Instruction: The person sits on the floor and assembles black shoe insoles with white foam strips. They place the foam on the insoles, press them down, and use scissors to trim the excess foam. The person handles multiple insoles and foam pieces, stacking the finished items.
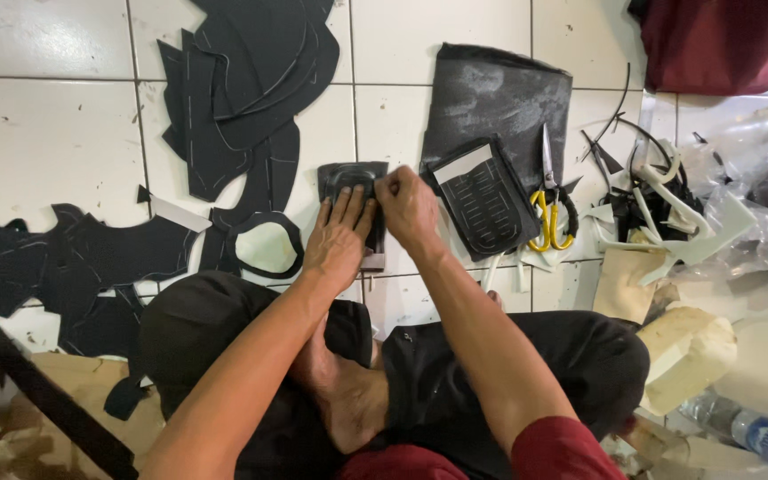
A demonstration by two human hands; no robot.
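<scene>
- Left hand (338, 238): flat, fingers together, pressing down on a small black pad piece (352, 191) lying on the white tile floor (46, 116).
- Right hand (407, 209): fingers curled tight, pinching the pad piece's upper right edge.
- Just right: a black stitched panel (484, 203); beside it, yellow-handled scissors (549, 209).
- Farther off: a dark fabric sheet (495, 93); up left, black cut-out scraps (242, 80).

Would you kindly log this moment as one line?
left hand: flat on black fabric piece | right hand: pinching its edge | scissors: lying right
</scene>
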